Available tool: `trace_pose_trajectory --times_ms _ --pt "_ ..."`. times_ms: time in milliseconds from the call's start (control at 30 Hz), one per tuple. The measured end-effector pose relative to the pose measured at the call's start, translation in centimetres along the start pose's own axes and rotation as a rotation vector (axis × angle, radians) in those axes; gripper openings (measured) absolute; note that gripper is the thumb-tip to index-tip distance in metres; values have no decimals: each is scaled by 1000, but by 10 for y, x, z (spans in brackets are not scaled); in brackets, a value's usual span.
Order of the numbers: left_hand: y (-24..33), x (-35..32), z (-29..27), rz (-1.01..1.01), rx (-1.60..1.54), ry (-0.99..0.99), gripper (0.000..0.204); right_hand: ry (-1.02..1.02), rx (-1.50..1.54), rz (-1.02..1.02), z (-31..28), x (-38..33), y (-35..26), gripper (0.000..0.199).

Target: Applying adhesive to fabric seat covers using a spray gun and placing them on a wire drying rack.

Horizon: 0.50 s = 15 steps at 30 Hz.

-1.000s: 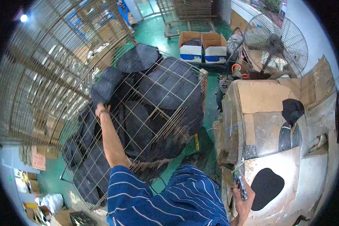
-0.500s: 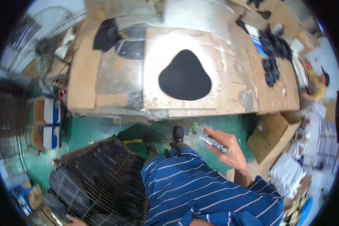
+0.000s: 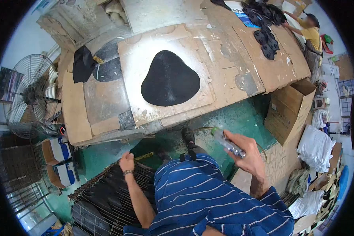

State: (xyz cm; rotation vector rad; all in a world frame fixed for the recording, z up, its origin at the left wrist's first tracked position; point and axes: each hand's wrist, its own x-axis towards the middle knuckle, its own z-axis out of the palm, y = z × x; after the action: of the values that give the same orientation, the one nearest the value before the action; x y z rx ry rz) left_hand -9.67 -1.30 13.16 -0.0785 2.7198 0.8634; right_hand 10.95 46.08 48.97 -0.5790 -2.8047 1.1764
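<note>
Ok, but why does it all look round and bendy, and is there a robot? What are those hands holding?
There's no robot, just a person using two bare hands. Every picture comes from a wide camera on their head, looking down; its lens bends straight edges. That's why their striped shirt shows below.

The right hand holds a small tool with a green end. The left hand is by the wire rack; I can't tell if it grips anything.

On the table, a big, rounded black piece lies on a pale sheet.
</note>
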Motion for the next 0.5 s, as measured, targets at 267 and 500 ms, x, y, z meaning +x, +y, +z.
trace_pose_trajectory --times_ms 267,500 --pt "-69 -103 84 -992 -346 -516 21 285 91 -58 -17 25 7 64" --pt "-127 -149 81 -642 -214 -697 24 122 -45 118 -38 -16 13 58"
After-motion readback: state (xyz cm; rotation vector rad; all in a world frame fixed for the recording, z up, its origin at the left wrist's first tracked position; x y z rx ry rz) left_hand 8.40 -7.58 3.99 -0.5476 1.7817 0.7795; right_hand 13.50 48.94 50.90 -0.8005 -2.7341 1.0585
